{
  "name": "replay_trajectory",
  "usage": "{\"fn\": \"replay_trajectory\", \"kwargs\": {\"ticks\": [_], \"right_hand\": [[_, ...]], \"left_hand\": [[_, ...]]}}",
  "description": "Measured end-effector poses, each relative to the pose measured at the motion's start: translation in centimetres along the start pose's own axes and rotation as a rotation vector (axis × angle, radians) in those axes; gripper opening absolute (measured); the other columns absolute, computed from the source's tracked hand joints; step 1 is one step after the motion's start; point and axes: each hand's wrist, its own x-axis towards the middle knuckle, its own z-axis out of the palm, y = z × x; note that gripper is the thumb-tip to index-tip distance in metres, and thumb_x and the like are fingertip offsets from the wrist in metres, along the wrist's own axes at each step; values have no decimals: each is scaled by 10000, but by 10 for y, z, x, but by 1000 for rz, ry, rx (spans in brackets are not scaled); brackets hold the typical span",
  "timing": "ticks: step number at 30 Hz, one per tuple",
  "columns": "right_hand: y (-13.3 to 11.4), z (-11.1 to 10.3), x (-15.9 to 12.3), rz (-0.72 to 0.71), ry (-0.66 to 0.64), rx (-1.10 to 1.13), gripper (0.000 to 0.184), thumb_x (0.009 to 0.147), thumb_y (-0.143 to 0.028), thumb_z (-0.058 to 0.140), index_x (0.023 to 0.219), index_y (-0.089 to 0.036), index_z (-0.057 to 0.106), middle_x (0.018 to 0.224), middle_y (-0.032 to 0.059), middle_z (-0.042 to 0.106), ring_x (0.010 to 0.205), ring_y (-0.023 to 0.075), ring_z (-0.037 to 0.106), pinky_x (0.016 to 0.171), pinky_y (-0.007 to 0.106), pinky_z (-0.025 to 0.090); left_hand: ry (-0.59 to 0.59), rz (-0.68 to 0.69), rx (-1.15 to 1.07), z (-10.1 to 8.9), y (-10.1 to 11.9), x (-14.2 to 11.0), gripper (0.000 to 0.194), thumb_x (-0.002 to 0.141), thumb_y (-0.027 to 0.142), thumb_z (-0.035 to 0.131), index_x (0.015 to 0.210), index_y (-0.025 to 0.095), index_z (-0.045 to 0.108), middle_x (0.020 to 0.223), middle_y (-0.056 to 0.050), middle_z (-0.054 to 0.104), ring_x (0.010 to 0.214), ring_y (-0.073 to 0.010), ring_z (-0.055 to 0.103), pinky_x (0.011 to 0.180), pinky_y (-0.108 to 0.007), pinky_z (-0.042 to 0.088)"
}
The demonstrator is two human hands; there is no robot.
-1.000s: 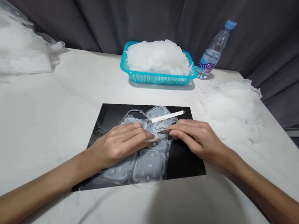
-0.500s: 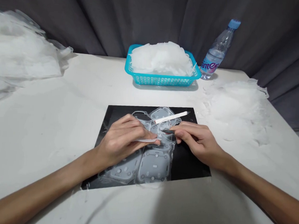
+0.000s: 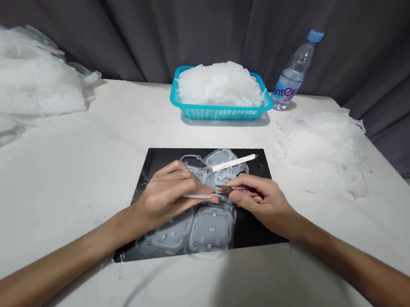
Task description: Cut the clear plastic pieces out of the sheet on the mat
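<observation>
Pinched edge-on between thumb and fingers of my left hand (image 3: 173, 191) is a thin translucent plastic piece (image 3: 198, 195). My right hand (image 3: 258, 200) is closed round a small knife-like tool (image 3: 224, 188) with a pointed metal blade; its exact kind is unclear. The blade points left and lies right at the edge of the piece by my left fingertips. Beneath both hands, several clear moulded plastic sheets (image 3: 212, 227) with rounded square panels lie on a black board (image 3: 255, 233). A white pen-like tool (image 3: 233, 163) rests on the sheets just beyond my hands.
A blue basket (image 3: 225, 113) heaped with white translucent pieces (image 3: 219, 83) stands at the back. Beside it leans a water bottle (image 3: 291, 77). Piles of translucent plastic lie at the left (image 3: 29, 78) and the right (image 3: 326, 151) of the white table (image 3: 65, 171). A dark curtain (image 3: 147, 21) hangs behind.
My right hand has shifted slightly left and down, bringing the blade from beyond the held piece to its edge. My left hand keeps its grip. The whole view has tilted slightly.
</observation>
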Motion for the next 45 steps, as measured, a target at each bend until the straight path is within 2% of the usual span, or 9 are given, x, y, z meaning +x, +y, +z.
{"fn": "replay_trajectory", "kwargs": {"ticks": [3,7,13,19,24,30,32,37,45], "right_hand": [[1,5,-2,91,-6,81,259,928,-455,756,1006,-208,764,885,10,740,762,126,661,671,226,525],[1,10,-1,118,52,131,227,869,-416,811,961,-218,752,948,19,768,874,161,708,768,265,579],[-3,15,3,149,84,218,237,824,-389,837,822,-192,705,770,-5,699,682,123,635,631,238,544],[1,10,2,116,76,120,212,878,-392,792,896,-192,723,837,8,718,725,129,644,645,231,536],[-5,-14,3,117,-51,-19,269,998,-424,668,1078,-193,781,852,31,772,753,157,703,650,247,551],[-16,-34,3,-16,-70,-296,360,1047,-362,608,772,-188,760,787,27,757,750,156,694,696,263,514],[-16,-35,3,-50,-85,-336,369,1053,-331,600,741,-191,739,763,16,746,730,150,688,715,268,513],[-15,-36,4,-96,-149,-379,342,1062,-324,589,804,-209,782,794,3,776,797,157,732,797,268,537],[-16,-37,3,-68,-196,-410,287,1079,-315,566,1026,-220,831,862,0,801,844,150,736,793,256,529]], "left_hand": [[-3,14,-2,0,0,0,40,986,231,737,1017,234,713,816,19,818,623,-129,697,663,-323,491],[2,27,-12,1,-2,0,76,972,234,752,1040,226,718,803,15,813,629,-137,692,659,-318,493],[-2,51,-30,2,-4,-1,139,924,181,799,1027,179,706,816,4,812,642,-126,682,699,-306,520],[-4,22,-5,3,-1,0,133,933,224,799,1020,194,704,788,16,799,614,-110,659,700,-297,516],[-20,28,12,5,-2,-3,145,925,232,807,1012,196,697,772,15,779,599,-110,608,695,-297,513],[-54,42,-8,8,-4,-7,196,919,204,804,1063,196,671,779,11,743,663,-131,585,706,-313,496],[-65,50,-13,8,-4,-7,201,918,198,803,1067,185,669,785,2,732,679,-139,591,712,-318,501],[-80,77,1,9,-3,-7,137,965,216,748,1069,182,665,780,-2,708,675,-137,589,701,-316,499],[-152,107,1,8,-3,-7,86,995,175,699,1065,154,654,786,-17,699,689,-134,604,726,-314,488]]}}
